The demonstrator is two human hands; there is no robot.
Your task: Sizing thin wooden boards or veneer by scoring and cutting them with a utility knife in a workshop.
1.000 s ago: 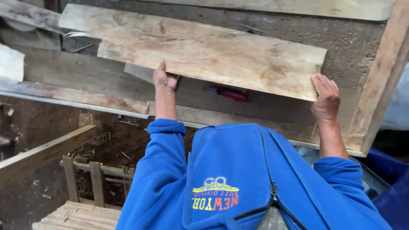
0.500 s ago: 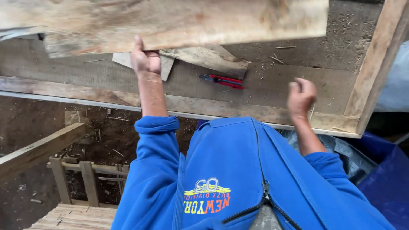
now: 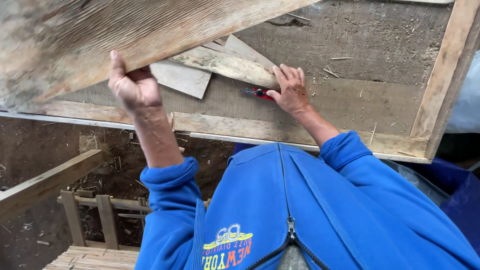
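Two hands work at a wooden bench (image 3: pixel 350 100). Our left hand (image 3: pixel 132 87) grips the lower edge of a big board (image 3: pixel 150 30), fingers curled round it, lifting it tilted above the bench. Our right hand (image 3: pixel 290 90) lies flat, fingers spread, on a thin offcut (image 3: pixel 220 62) and touches a red cutter (image 3: pixel 257 92) lying just beside it on the bench.

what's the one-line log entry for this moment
left hand: grips board edge | right hand: on red tool | surface: bench
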